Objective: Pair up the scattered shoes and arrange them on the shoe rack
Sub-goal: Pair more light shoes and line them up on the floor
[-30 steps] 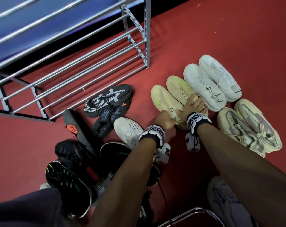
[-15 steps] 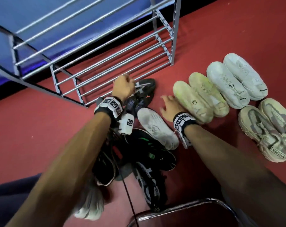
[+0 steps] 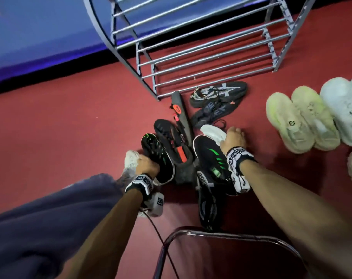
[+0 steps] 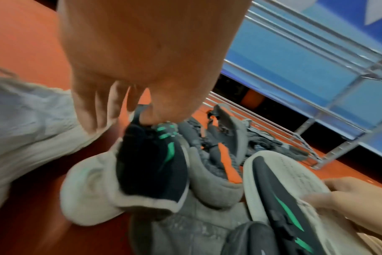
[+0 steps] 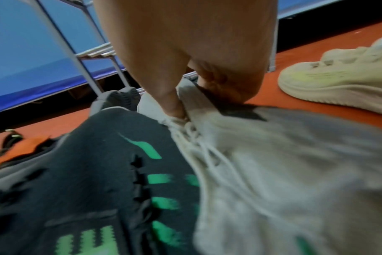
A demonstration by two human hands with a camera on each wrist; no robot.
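Both hands have shifted off the yellow-green pair (image 3: 300, 119) and back into the dark pile; view has swung left too, so that pair now sits at the right of the red floor (image 3: 60, 127).

Nearest: left hand (image 3: 146, 164) at the pile's left edge, thumb and fingers pinching the heel of a black-and-green shoe (image 3: 157, 158), with a pale shoe (image 3: 130, 158) just beside its knuckles; right hand (image 3: 232, 137) curled onto the white shoe (image 3: 212, 131), thumb pressed in by the laces in the right wrist view, alongside the second black-and-green shoe (image 3: 213, 164).

Handling, my read: knit trainers, light, uppers soft and collapsible, soles stiff; grab at heel collar or sole edge, not the laces.

Further out: black-and-orange shoes (image 3: 175, 135) mid-pile; a black pair with grey markings (image 3: 217, 99) touching the foot of the shoe rack (image 3: 201, 63), whose rails carry no shoes; rack stands at the floor's far edge.
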